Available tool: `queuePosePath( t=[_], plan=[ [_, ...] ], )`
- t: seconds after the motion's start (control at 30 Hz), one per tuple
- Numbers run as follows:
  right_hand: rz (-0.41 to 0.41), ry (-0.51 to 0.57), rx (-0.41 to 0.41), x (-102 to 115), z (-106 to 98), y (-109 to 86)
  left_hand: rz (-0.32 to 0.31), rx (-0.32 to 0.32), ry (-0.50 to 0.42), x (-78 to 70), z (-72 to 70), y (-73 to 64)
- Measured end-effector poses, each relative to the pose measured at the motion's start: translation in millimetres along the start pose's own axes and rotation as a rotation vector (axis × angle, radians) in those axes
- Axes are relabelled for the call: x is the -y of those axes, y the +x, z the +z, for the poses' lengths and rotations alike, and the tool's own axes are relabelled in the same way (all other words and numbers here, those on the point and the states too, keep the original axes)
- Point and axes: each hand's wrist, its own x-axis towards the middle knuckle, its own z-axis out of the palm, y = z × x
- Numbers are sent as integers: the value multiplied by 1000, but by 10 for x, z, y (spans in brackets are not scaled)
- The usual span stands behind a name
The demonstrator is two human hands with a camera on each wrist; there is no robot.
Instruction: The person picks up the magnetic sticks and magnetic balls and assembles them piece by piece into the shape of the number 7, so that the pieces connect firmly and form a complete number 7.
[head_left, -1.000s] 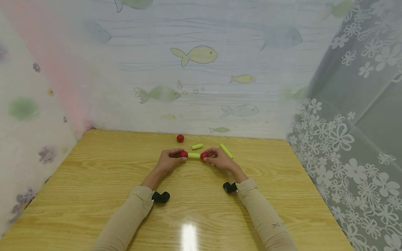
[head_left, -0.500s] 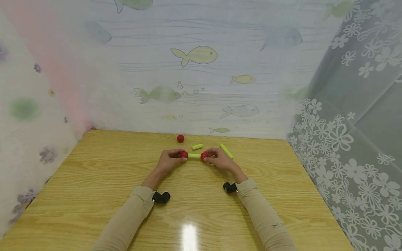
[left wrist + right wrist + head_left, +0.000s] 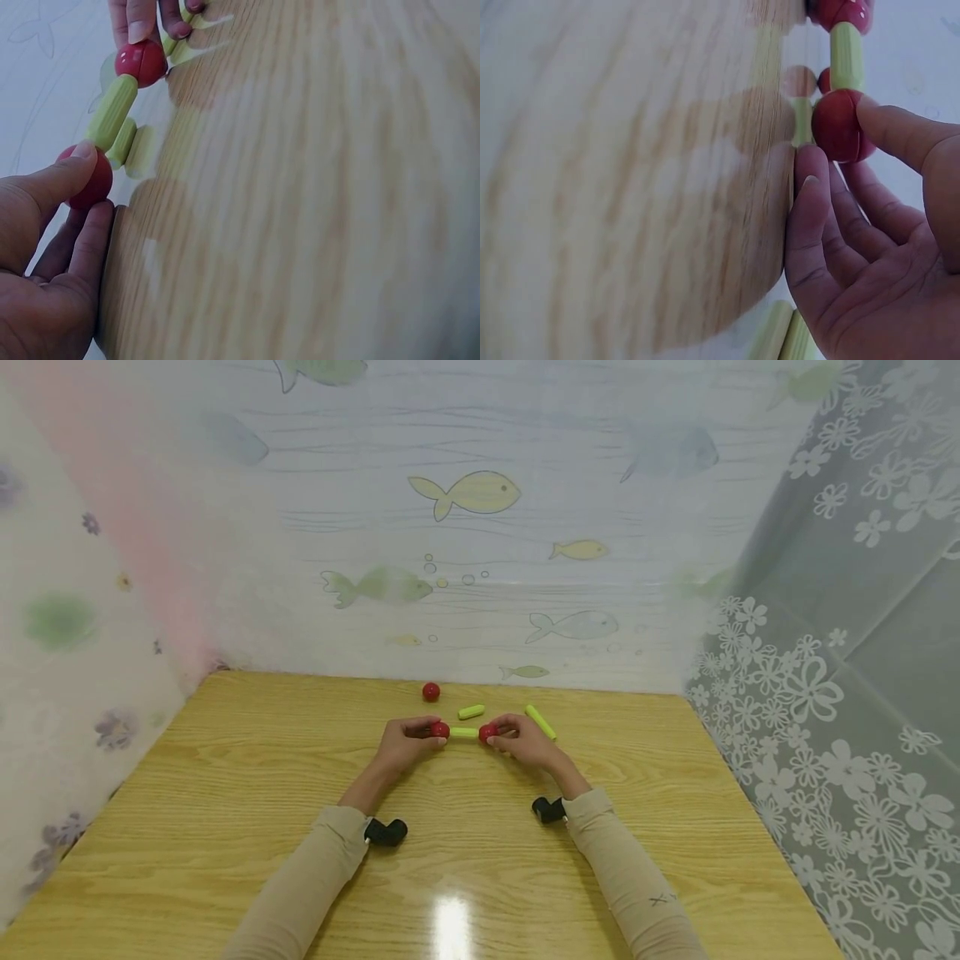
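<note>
A short yellow-green ribbed rod (image 3: 463,733) lies crosswise between two glossy red balls, one at each end. My left hand (image 3: 406,745) pinches the left red ball (image 3: 94,180) between thumb and fingers. The right red ball (image 3: 840,126) sits between the thumb and fingers of my right hand (image 3: 522,741). In both wrist views the rod's ends meet the balls, and the joined piece is close over the table top. A thin seam line runs round the right ball.
Behind the hands, another red ball (image 3: 431,692) lies near the back of the wooden table (image 3: 465,877). A short yellow-green rod (image 3: 471,712) lies just beyond the held piece, and a longer one (image 3: 540,722) beside the right hand. A fish-patterned curtain (image 3: 480,568) stands along the back edge.
</note>
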Motion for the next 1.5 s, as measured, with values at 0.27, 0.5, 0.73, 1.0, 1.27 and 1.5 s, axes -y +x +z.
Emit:
queuePosePath(
  t=[0.27,0.5,0.73,1.0,1.27,1.5],
  plan=[
    [1,7,-19,-50,14,17,1,-14,-5,13,2,6],
    [12,24,-24,-51,14,6,-8,-27,7,37,0,24],
    [14,4,-13,-37,-18,-149,3,-57,9,40,91,-132],
    [-38,-65,-75,1,-77,-334,-9,-93,34,28,203,-336],
    [-88,-58,-202,-34,-118,-307,-8,-92,31,9,215,-362],
    [-98,-1,-354,-68,-162,-318,25,-84,-5,16,215,-366]
  ],
)
